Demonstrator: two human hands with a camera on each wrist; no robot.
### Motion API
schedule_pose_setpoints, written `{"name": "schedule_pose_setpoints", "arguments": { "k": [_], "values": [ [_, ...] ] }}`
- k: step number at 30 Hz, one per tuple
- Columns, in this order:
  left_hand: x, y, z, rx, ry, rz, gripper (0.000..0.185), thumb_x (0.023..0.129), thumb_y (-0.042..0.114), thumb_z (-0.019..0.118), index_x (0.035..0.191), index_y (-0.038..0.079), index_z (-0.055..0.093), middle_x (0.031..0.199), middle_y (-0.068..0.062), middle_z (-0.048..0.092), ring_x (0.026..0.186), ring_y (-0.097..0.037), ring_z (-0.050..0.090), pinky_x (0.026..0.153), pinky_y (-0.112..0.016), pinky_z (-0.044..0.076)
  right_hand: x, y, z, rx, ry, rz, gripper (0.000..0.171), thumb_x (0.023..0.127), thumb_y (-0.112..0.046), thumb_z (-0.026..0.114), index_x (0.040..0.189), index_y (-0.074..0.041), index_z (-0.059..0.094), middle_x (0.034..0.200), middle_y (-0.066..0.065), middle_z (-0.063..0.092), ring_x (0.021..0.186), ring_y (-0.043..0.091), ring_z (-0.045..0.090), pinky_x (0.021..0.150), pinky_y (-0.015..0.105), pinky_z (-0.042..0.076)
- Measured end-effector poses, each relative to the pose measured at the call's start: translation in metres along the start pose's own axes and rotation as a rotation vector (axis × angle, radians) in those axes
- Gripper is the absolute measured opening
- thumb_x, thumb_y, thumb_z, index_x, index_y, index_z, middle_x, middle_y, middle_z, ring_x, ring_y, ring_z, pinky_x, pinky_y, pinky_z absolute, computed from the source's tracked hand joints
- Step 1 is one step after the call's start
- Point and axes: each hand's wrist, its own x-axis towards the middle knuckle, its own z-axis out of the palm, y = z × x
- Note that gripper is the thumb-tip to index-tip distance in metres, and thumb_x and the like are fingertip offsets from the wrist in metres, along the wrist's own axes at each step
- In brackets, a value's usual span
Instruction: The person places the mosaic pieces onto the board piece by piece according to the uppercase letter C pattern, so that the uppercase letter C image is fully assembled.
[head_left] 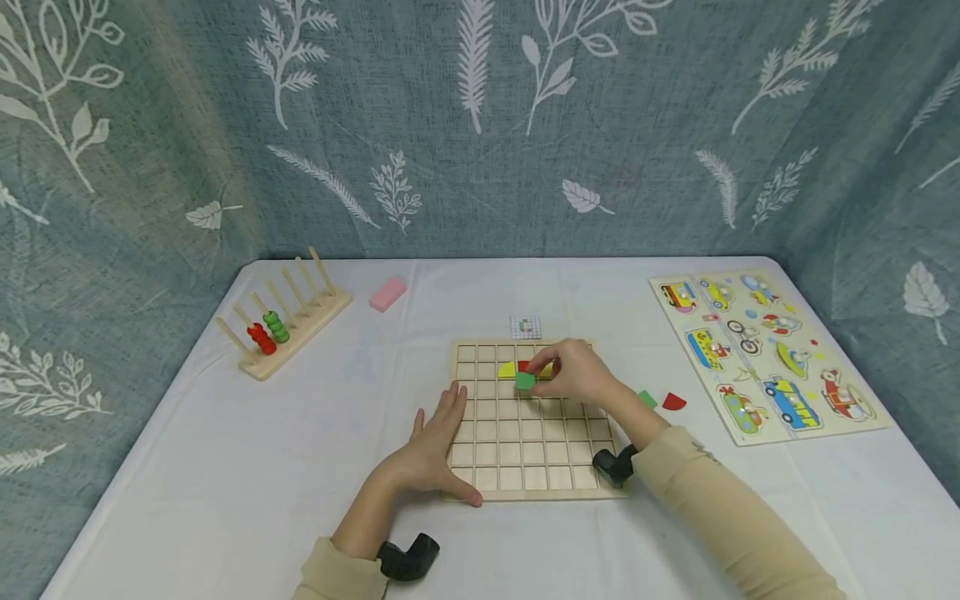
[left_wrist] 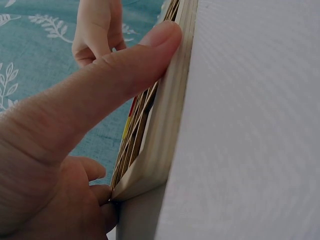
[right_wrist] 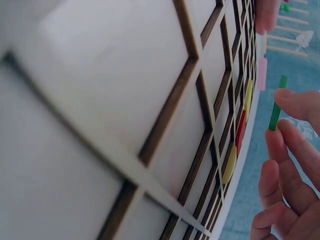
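Note:
My right hand (head_left: 573, 371) pinches a flat green square tile (head_left: 525, 381) between thumb and fingertips, over the upper middle of a wooden grid board (head_left: 536, 478). In the right wrist view the green tile (right_wrist: 278, 102) is held edge-on, raised off the grid. Just behind it on the board, a red tile (head_left: 522, 366) lies between two yellow rounded tiles (head_left: 507, 369), partly hidden by the fingers. My left hand (head_left: 431, 450) rests at the board's near left corner, fingers along the left side. Its thumb (left_wrist: 135, 62) presses on the front rim in the left wrist view.
Right of the board lie a loose green piece (head_left: 648, 399) and a red rounded piece (head_left: 674, 402). A small pattern card (head_left: 526, 327) sits behind it. A vehicle puzzle (head_left: 750, 375) is at right; a peg rack with beads (head_left: 296, 337) and a pink block (head_left: 387, 294) are at left.

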Motion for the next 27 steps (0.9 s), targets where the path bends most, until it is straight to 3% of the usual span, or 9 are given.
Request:
{"name": "schedule_pose_setpoints", "arguments": {
  "k": [13,27],
  "values": [
    [0.000,0.000,0.001,0.003,0.005,0.004,0.137,0.049,0.034,0.090,0.145,-0.001,0.000,0.151,-0.016,-0.010,0.138,-0.029,-0.010,0.104,-0.055,-0.010,0.004,-0.006,0.004,0.006,-0.018,-0.007,0.021,0.071,-0.014,0.077,0.090,-0.009,0.072,0.092,0.001,0.068,0.065,0.010,0.055,0.061,0.025,0.047],
    [0.000,-0.001,0.003,0.015,0.007,0.000,0.137,0.049,0.035,0.090,0.145,-0.001,0.000,0.151,-0.016,-0.010,0.138,-0.029,-0.010,0.104,-0.055,-0.009,0.012,-0.009,0.011,-0.061,-0.035,0.022,0.021,0.070,-0.017,0.079,0.088,-0.009,0.072,0.080,-0.004,0.067,0.069,0.009,0.058,0.064,0.025,0.047]
  ]
}}
